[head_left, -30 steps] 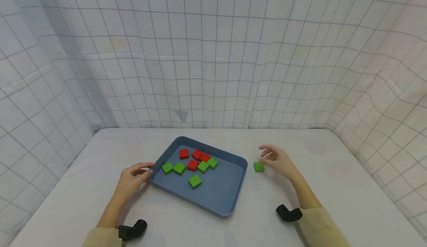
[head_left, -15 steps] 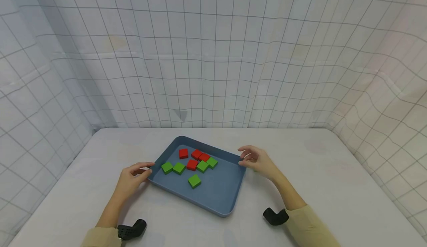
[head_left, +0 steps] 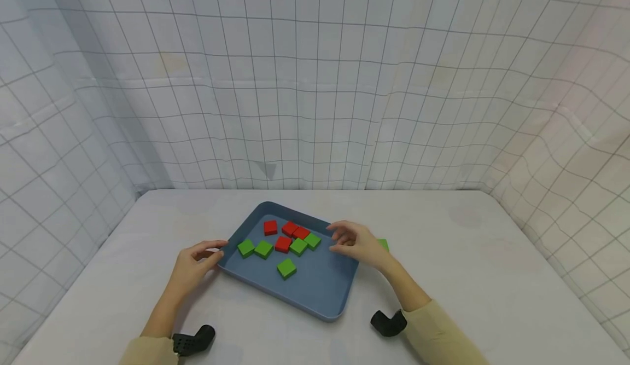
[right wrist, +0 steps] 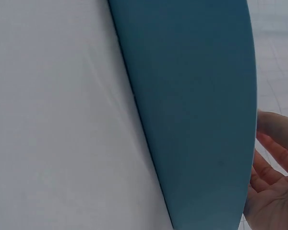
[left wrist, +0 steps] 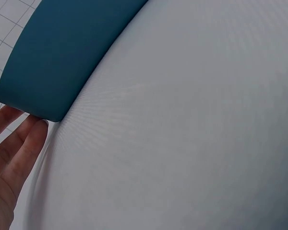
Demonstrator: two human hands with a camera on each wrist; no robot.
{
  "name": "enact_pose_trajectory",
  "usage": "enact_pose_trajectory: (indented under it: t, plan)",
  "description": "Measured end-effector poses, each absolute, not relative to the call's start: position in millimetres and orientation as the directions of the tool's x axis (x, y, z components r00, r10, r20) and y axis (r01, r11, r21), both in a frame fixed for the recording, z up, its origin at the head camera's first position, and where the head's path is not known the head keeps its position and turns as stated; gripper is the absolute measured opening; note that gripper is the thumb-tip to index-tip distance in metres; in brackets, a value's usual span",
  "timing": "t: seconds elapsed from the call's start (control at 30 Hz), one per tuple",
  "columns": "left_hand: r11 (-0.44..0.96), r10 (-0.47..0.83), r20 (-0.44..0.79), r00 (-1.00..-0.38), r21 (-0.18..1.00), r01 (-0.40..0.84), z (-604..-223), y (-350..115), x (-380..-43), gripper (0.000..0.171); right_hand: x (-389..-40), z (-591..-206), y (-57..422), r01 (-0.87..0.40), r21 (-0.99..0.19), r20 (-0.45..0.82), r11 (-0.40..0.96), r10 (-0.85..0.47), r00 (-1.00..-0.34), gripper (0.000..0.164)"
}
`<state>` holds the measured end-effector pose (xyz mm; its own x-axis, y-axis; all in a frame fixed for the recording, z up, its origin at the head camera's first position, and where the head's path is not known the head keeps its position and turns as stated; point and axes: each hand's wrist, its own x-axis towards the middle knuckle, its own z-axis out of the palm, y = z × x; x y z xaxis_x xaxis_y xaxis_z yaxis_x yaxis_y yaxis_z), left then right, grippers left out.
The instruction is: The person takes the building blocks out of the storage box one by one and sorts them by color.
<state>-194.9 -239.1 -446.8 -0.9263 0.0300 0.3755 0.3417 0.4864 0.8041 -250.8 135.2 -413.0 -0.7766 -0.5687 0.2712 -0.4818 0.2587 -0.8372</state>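
Note:
A shallow blue tray (head_left: pixel 320 285) lies slantwise on the white table, holding several red blocks (head_left: pixel 283 244) and several green blocks (head_left: pixel 287 268). My left hand (head_left: pixel 189 269) is at the tray's left side; in the left wrist view its straight fingertips (left wrist: pixel 37 136) touch the tray's outer corner (left wrist: pixel 53 57). Over the tray's right rim reaches my right hand (head_left: pixel 358 243), fingers loosely bent, with nothing visible between them. The right wrist view shows this hand (right wrist: pixel 273 191) beyond the tray wall (right wrist: pixel 197 110). One green block (head_left: pixel 383 244) sits outside the tray, partly hidden behind the right hand.
White table surface (head_left: pixel 462 266) surrounds the tray. A white gridded curtain (head_left: pixel 315 108) hangs behind the table and along both sides. Black wrist devices (head_left: pixel 389 323) are worn at both sleeves.
My right hand has moved left, from beside the loose green block to over the tray's right part. That block stays outside the tray. The left hand and tray have hardly moved.

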Motion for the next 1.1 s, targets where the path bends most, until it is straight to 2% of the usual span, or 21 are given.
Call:
enact_pose_trajectory:
  t: [0.23, 0.47, 0.87, 1.1]
  plan:
    - [0.486, 0.037, 0.373, -0.927, 0.804, 0.343, -445.2, -238.5, -193.3, 0.025, -235.5, -395.0, 117.4, -0.508, -0.806, 0.236, 0.303, -0.623, -0.746, 0.04]
    - [0.478, 0.035, 0.37, -0.928, 0.81, 0.341, -444.4, -237.4, -191.8, 0.024, -249.4, -420.2, 108.2, -0.496, -0.805, 0.203, 0.324, -0.636, -0.744, 0.043]
    - [0.487, 0.022, 0.353, -0.935, 0.813, 0.318, -445.7, -238.6, -193.1, 0.024, -245.0, -420.4, 87.3, -0.52, -0.797, 0.185, 0.308, -0.694, -0.696, 0.039]
    - [0.48, 0.018, 0.358, -0.934, 0.816, 0.322, -446.3, -238.5, -193.3, 0.024, -241.4, -420.1, 77.3, -0.49, -0.804, 0.13, 0.336, -0.705, -0.697, 0.04]
